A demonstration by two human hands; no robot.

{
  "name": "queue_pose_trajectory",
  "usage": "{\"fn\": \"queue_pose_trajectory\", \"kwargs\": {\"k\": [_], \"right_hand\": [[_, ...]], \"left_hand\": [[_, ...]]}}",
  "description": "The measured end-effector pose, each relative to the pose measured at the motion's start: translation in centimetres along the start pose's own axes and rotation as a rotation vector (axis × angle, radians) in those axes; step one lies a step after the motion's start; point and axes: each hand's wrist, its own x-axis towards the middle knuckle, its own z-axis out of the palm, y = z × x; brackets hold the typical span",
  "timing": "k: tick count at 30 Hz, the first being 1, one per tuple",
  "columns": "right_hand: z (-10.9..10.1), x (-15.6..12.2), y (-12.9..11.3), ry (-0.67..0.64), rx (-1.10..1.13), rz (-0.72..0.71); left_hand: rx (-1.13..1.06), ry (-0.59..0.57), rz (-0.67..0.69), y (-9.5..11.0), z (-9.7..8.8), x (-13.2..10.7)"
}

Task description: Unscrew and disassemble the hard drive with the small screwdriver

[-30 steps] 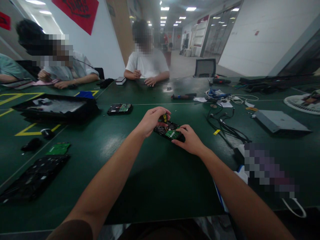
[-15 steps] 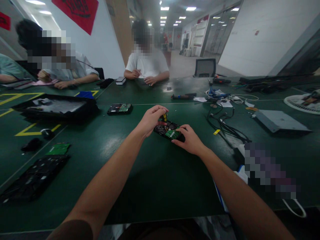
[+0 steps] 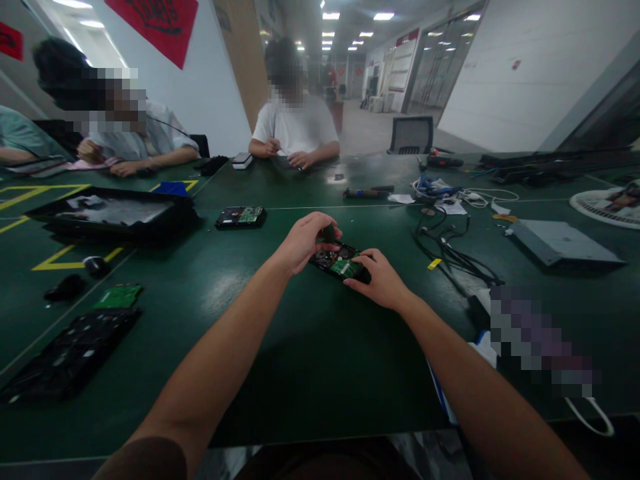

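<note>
A hard drive [image 3: 340,261] lies circuit-board side up on the green table [image 3: 310,347], its green board facing me. My left hand [image 3: 305,240] is closed round a small screwdriver handle [image 3: 329,233] that stands on the drive's far end. My right hand [image 3: 381,279] rests on the drive's near right corner, fingers curled over its edge and pinning it down.
A second hard drive [image 3: 241,217] lies farther left. A black tray [image 3: 107,215], a green circuit board [image 3: 119,295] and a dark panel [image 3: 67,357] sit at the left. Tangled cables [image 3: 450,257] and a grey box [image 3: 560,243] lie to the right. Several people sit across the table.
The yellow mark on the screwdriver handle has turned out of sight under my left fingers. Both hands and the drive stay in place.
</note>
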Motion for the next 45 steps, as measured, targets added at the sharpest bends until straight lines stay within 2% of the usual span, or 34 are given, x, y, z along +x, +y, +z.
{"fn": "queue_pose_trajectory", "kwargs": {"k": [4, 8, 13, 20, 25, 31, 39, 45], "right_hand": [[0.03, -0.01, 0.05, 0.001, -0.009, -0.005], [0.09, -0.03, 0.05, 0.006, -0.014, -0.014], [0.06, -0.05, -0.01, 0.006, -0.012, -0.002], [0.01, -0.02, 0.03, 0.001, -0.002, 0.002], [0.04, 0.00, 0.11, -0.010, 0.001, 0.026], [-0.01, -0.01, 0.02, -0.004, -0.004, 0.004], [-0.10, -0.02, 0.04, -0.011, 0.018, 0.018], [-0.03, -0.01, -0.03, 0.004, 0.015, -0.002]], "left_hand": [[0.073, -0.051, 0.015, 0.41, 0.13, -0.26], [0.046, -0.074, -0.039, 0.39, 0.17, -0.32], [-0.044, 0.004, -0.048, -0.34, -0.19, 0.17], [0.056, 0.007, 0.010, -0.03, -0.18, 0.08], [0.055, 0.054, -0.008, -0.07, -0.23, 0.09], [-0.039, -0.011, -0.058, -0.21, -0.01, 0.09], [0.139, 0.015, 0.007, 0.19, -0.17, -0.07], [0.063, 0.012, -0.039, 0.14, 0.08, -0.14]]}}
